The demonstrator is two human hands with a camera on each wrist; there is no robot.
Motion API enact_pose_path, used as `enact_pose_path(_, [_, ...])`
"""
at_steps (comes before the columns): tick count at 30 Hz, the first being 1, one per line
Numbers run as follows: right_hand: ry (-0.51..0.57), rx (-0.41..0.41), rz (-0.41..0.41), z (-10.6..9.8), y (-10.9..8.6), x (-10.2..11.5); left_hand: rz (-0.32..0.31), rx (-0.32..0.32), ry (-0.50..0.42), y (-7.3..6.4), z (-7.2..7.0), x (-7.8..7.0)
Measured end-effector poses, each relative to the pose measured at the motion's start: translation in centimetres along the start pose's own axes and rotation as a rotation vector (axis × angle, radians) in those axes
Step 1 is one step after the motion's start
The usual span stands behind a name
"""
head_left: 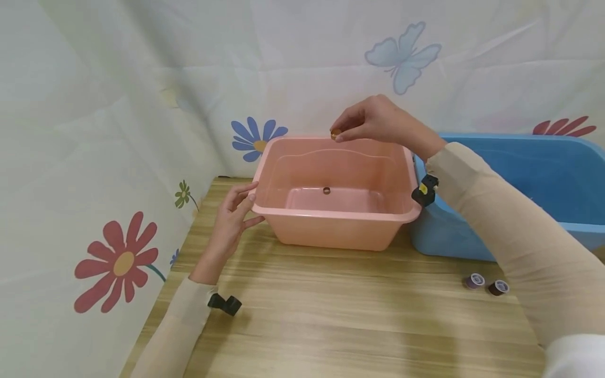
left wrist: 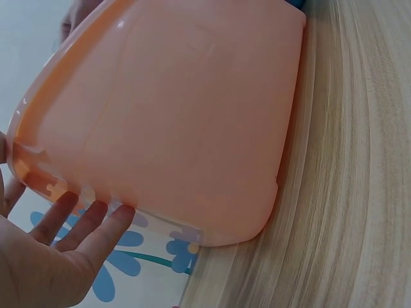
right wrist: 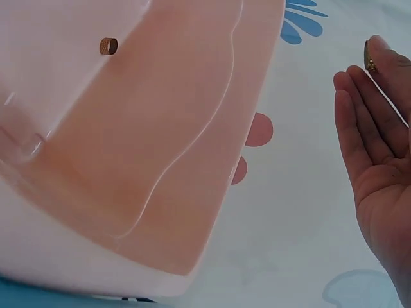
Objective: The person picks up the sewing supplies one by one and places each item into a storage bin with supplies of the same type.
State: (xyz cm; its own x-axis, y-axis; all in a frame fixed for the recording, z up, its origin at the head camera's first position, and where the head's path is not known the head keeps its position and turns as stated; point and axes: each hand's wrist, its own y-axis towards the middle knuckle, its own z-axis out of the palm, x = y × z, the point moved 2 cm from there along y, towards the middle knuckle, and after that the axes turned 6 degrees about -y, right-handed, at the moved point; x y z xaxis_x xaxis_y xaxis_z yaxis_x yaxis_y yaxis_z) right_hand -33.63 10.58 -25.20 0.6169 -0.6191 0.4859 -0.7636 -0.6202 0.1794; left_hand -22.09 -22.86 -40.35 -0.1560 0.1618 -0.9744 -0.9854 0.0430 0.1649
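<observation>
My right hand (head_left: 373, 122) is raised over the far rim of a pink plastic basin (head_left: 331, 214), pinching a gold ring (head_left: 336, 133) between thumb and fingertips. The right wrist view shows the edge of that ring (right wrist: 368, 55) at the fingertips. A second gold ring (head_left: 326, 190) sits on the basin floor, and its patterned band (right wrist: 108, 46) shows in the right wrist view. At the basin's left end, my left hand (head_left: 230, 218) holds the rim. Its fingers (left wrist: 106, 231) reach along the outer wall below the rim in the left wrist view.
A larger blue basin (head_left: 586, 228) stands against the pink one on the right. Two small lidded pots, one purple (head_left: 475, 281) and one dark (head_left: 498, 287), lie before it on the wooden table (head_left: 331, 315). A cloth printed with flowers (head_left: 124, 263) hangs behind and at left.
</observation>
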Motion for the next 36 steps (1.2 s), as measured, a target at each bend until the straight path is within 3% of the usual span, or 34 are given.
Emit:
enact_pose_path(18, [0.092,0.053,0.015,1.1,1.1,-0.3,0.004,-0.004,-0.013,-0.2,0.1,-0.1])
enact_pose_path(28, [0.207,0.113,0.070,1.7,0.9,-1.2,0.001,0.004,0.000,-0.2,0.1,0.0])
enact_pose_path(36, [0.228,0.183,0.077,2.7,1.6,-2.2,-0.007,-0.011,-0.003,-0.3,0.1,0.0])
